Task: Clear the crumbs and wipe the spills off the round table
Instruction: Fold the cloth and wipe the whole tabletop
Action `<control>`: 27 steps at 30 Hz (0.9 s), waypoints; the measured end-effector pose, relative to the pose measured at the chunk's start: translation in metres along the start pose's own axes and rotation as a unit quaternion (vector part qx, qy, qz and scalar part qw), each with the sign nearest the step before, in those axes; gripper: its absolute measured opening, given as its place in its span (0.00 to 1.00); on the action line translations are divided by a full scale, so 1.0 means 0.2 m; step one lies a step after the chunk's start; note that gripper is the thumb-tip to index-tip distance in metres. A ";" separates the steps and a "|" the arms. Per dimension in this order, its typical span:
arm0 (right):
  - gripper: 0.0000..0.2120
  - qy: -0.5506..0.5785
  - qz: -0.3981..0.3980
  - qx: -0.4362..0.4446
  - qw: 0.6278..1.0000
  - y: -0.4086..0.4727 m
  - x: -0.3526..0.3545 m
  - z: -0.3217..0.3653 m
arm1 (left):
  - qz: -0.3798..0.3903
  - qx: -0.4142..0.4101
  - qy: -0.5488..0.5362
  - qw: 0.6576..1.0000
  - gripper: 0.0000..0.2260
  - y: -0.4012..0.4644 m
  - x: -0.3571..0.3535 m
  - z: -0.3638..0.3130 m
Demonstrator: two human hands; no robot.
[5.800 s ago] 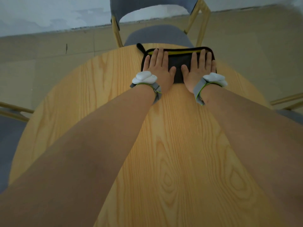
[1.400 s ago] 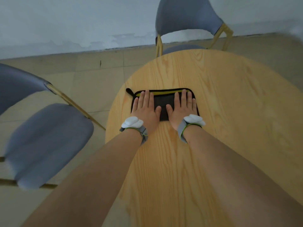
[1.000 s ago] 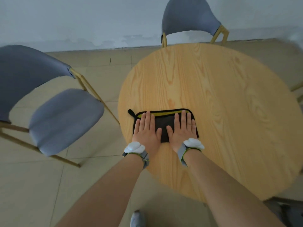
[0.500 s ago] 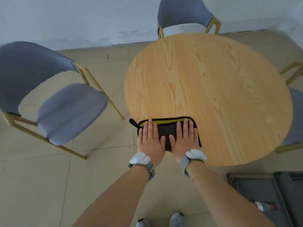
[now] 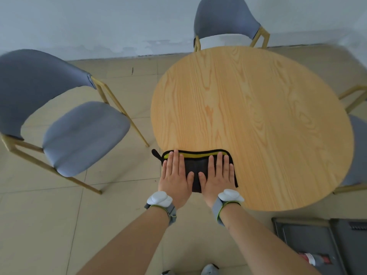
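Note:
A black cloth (image 5: 196, 165) with a yellow-green strip along its far edge lies at the near left rim of the round wooden table (image 5: 258, 116). My left hand (image 5: 175, 175) presses flat on the cloth's left part, fingers straight. My right hand (image 5: 217, 176) presses flat on its right part, fingers straight too. Both wrists wear grey bands with white pods. I see no crumbs or wet marks on the tabletop.
A grey chair (image 5: 65, 124) with gold legs stands left of the table, another grey chair (image 5: 226, 22) at the far side, a third chair (image 5: 357, 151) at the right. A dark case (image 5: 317, 245) lies on the tiled floor at the lower right.
Both hands have dragged the cloth across the table from its far side to the near rim. I have stepped back, so the whole table shows.

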State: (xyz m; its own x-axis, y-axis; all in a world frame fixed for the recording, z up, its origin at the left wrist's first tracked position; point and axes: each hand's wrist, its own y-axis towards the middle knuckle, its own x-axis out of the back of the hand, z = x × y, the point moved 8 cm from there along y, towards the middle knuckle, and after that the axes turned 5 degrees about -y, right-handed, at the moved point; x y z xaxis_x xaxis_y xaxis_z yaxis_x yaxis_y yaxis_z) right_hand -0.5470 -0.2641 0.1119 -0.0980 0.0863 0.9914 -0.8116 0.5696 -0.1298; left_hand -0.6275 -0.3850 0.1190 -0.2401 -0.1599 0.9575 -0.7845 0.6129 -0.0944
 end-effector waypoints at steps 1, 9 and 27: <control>0.35 0.002 0.000 0.003 1.000 0.04 0.01 0.02 | 0.001 0.004 0.000 1.000 0.32 0.03 0.01 0.02; 0.34 0.016 0.009 0.021 1.000 0.39 0.03 0.20 | 0.007 0.027 0.019 0.999 0.32 0.37 0.10 0.20; 0.33 -0.001 0.009 -0.016 1.000 1.90 0.21 0.48 | -0.072 0.023 0.000 0.997 0.32 1.87 0.29 0.50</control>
State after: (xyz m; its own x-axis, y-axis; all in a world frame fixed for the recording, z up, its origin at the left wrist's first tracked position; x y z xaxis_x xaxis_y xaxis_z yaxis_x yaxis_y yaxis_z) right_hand -0.9144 -0.1222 0.1047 -0.1139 0.0961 0.9888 -0.7907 0.5939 -0.1488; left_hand -0.9922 -0.2415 0.1126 -0.1239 -0.2438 0.9619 -0.8365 0.5471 0.0309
